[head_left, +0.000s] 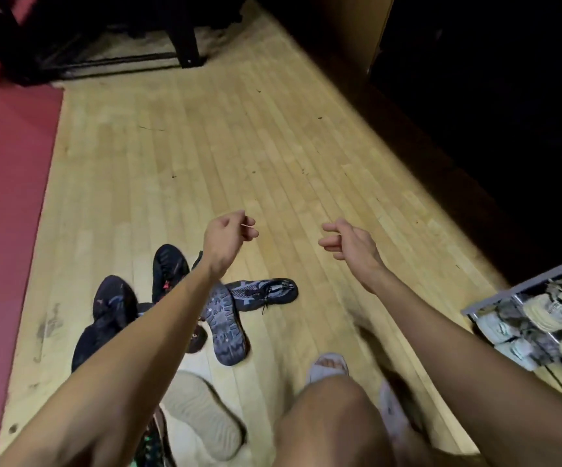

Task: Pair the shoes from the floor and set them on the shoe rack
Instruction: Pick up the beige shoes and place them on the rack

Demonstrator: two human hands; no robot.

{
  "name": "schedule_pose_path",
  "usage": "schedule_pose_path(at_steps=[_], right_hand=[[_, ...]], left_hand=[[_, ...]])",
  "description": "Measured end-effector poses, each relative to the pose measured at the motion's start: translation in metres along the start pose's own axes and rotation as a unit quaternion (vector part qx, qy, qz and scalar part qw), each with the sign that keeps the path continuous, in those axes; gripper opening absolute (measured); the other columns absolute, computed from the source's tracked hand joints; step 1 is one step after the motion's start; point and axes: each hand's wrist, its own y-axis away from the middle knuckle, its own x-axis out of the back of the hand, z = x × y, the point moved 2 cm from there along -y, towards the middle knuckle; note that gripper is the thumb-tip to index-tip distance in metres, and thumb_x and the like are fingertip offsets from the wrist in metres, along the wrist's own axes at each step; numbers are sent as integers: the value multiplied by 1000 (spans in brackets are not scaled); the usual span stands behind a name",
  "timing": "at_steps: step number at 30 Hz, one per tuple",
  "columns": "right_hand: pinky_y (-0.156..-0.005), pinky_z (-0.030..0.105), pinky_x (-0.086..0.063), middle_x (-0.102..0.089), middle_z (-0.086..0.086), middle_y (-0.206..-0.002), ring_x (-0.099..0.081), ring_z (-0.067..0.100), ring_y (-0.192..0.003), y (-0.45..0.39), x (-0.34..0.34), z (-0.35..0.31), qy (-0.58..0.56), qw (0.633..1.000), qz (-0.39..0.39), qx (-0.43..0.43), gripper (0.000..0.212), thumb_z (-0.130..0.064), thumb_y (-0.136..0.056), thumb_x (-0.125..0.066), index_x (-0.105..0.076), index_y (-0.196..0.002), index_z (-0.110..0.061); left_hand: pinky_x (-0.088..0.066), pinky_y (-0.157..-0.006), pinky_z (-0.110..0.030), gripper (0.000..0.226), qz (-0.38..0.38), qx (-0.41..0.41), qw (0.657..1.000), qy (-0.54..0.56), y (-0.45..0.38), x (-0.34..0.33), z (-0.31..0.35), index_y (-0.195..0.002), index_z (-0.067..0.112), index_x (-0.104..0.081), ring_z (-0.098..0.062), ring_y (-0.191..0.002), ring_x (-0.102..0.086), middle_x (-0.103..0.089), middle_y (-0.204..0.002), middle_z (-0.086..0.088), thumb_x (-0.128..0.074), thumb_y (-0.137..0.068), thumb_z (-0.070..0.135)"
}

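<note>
Left hand (227, 232) and right hand (347, 242) raised over bare floor (205, 146), fingers loosely curled, nothing held; judged between pickups. Unpaired shoes left of the shoe rack (495, 303): grey shoe (266, 293) upright, its apparent mate (225, 326) sole-up touching it, black shoes (114, 298) beyond, overlapping. Pale pairs already on rack, toes aligned.

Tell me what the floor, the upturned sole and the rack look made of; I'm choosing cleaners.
Floor: pale wood strips with a low sheen; narrow boards and grain lines show. Upturned sole: likely moulded rubber, matte grey-blue, with raised tread lugs. Rack: looks like grey painted metal, going by its thin straight bars, though blur leaves plastic possible.
</note>
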Motion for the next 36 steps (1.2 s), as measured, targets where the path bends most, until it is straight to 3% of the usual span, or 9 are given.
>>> schedule_pose_path(at_steps=[5,8,16,19,25,28,30,33,36], right_hand=[[-91,32,-51,-76,-5,-93,-69,10,-100,6,-44,-17,28,995,-67,64,37,-51,-92,-36,-70,-96,-36],[-95,35,-50,-75,-7,-97,-67,6,-100,3,-68,-6,41,992,-98,69,41,-52,-91,-38,-72,-105,-34],[-92,32,-48,-73,-2,-107,-66,13,-101,-18,-143,72,35,980,-190,-39,31,-49,-96,-43,-70,-98,-34],[-91,31,-45,-71,-4,-107,-64,11,-99,-25,-167,100,41,972,-221,-75,38,-50,-98,-41,-69,-110,-27],[-109,44,-41,-65,-7,-125,-57,14,-118,-35,-207,138,108,951,-269,-108,69,-72,-81,-34,-62,-130,-31],[-111,46,-39,-64,-6,-124,-56,17,-120,-40,-220,154,116,945,-284,-118,62,-70,-87,-33,-60,-129,-34],[-111,46,-39,-62,-7,-122,-56,17,-120,-41,-226,168,122,938,-301,-123,51,-65,-93,-33,-58,-126,-36],[-111,47,-39,-61,-7,-124,-54,17,-122,-45,-230,183,133,934,-305,-134,57,-64,-93,-31,-54,-134,-33],[-111,47,-39,-60,-5,-126,-54,19,-123,-47,-232,196,136,932,-303,-141,58,-63,-94,-29,-54,-135,-31]], left_hand=[[-43,-51,-16,38,27,-13,999,27,18,53,-2,-79,5,-65,-9,-52,-57,-65,-68,-13,-42,-104,23],[-38,-47,-16,40,67,9,996,53,23,82,-24,-79,6,-65,-11,-51,-53,-64,-65,-11,-40,-104,24],[-38,-48,-17,40,174,146,972,59,55,122,-146,-83,5,-66,-9,-50,-50,-64,-64,-5,-40,-103,28],[-39,-53,-20,37,200,199,958,50,63,132,-189,-83,6,-64,-12,-57,-52,-64,-70,-6,-43,-102,29],[-36,-55,-23,25,236,285,928,44,70,129,-268,-83,11,-61,-13,-63,-45,-61,-76,-1,-50,-97,29],[-41,-55,-24,16,244,321,915,26,79,125,-298,-86,12,-59,-16,-68,-50,-58,-78,-3,-55,-96,24],[-45,-67,-25,9,264,338,903,-11,88,121,-312,-93,12,-58,-20,-81,-56,-61,-85,-3,-60,-94,21],[-45,-96,-33,51,259,378,887,-53,96,115,-335,-127,11,-53,-27,-111,-57,-59,-122,-14,-74,-83,26],[-37,-111,-41,93,284,408,860,-113,93,110,-347,-145,9,-37,-34,-131,-47,-48,-144,-16,-82,-70,40]])
